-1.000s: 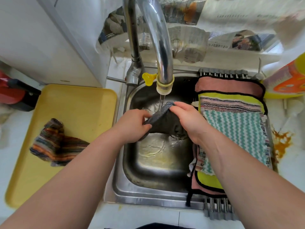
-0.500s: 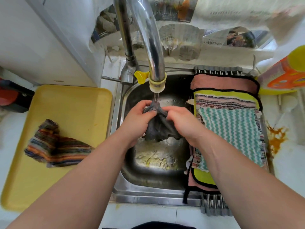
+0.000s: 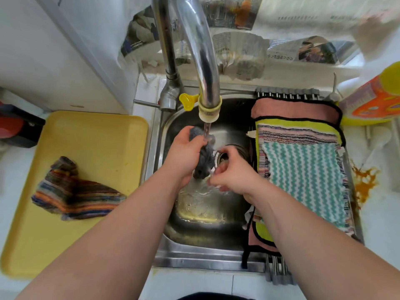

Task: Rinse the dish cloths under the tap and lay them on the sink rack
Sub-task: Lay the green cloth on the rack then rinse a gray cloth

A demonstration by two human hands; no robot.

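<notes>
Grey cloth [image 3: 205,157], held wide by both hands before, now hangs bunched over the sink [image 3: 194,257]. Right hand [image 3: 232,172] at its lower end: grip blurred, cannot tell. Left hand [image 3: 184,155]: grip clamped on the grey cloth beneath the tap [image 3: 207,83] stream.

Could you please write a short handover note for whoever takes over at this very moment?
Left hand grips the grey cloth under the running tap, over the sink.
Right hand is at the cloth's lower end, fingers curled; blur hides whether it grips.
Done: several cloths lie stacked on the rack.
Left: finish rinsing the grey cloth and lay it on the rack; then rinse the striped cloth lying on the yellow tray.
</notes>
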